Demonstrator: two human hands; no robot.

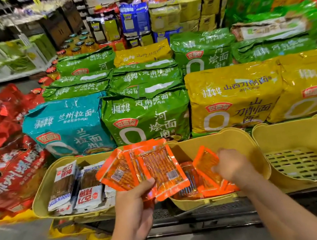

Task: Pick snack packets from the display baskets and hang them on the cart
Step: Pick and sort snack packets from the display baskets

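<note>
My left hand (132, 198) pinches a fan of flat orange plastic snack packets (161, 167). My right hand (232, 165), the nearer one, curls onto a single orange packet (204, 162) just left of it in the middle yellow plastic basket (239, 138). The packet's long axis tilts up-left.

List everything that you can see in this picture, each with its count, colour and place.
display baskets: three, yellow, front row
fanned orange packets: at least three, orange, in the left hand
loose orange packets: several, orange, middle basket
white packets: several, white and brown, left basket
teal noodle bag: one, teal, behind left basket
green noodle bags: several, green, centre and behind
yellow noodle bags: several, yellow, mostly right
red bags: many, red, far left
left hand: one, grips the fanned orange packets
right hand: one, grips a loose orange packet
</note>
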